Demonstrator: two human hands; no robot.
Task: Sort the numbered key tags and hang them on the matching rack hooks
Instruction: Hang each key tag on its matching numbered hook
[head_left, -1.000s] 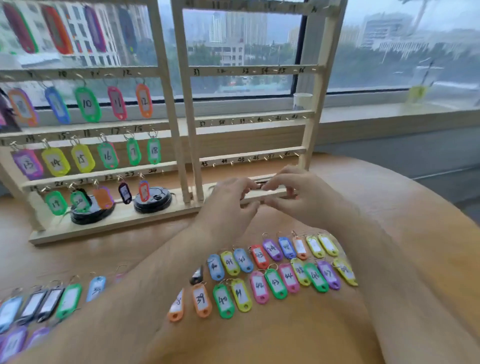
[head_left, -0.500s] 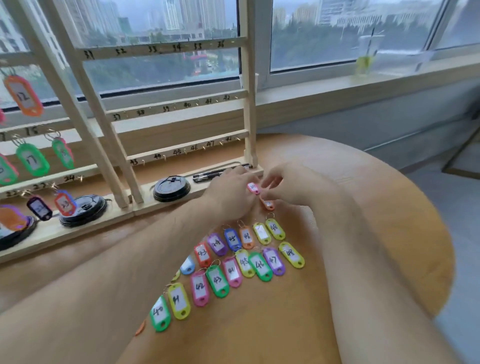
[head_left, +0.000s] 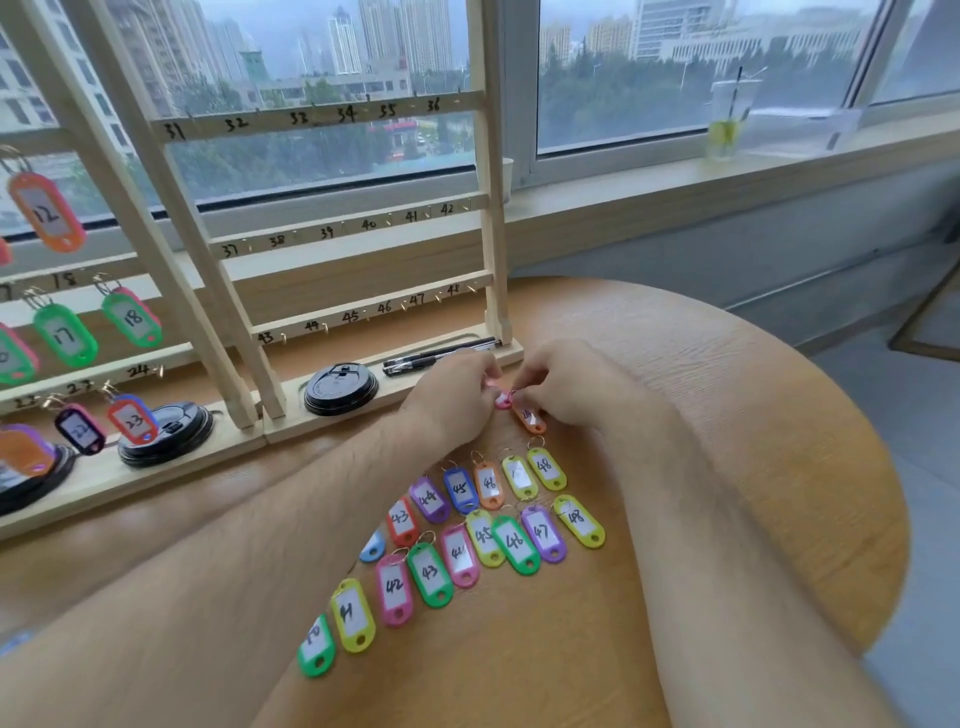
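Nearest, two rows of tags (head_left: 514, 543) numbered 40 to 48 are lying untouched on the table (head_left: 727, 467). Just beyond them a pink tag (head_left: 503, 400) is being pinched between the curled fingertips of the left hand (head_left: 452, 402) and the right hand (head_left: 566, 387), close above the table by the base of the rack (head_left: 491, 208); its number is being hidden by the fingers. An orange tag (head_left: 531, 418) marked 24 is lying against the right fingertips; whether it is also being gripped cannot be told. A second ago nothing coloured was being shown between the hands; for the last half second the pink tag is being kept there, the hands hardly displaced. A tag is thus judged picked and being readied, not yet hung. Farther off, hook 24 (head_left: 158, 370) is standing bare.
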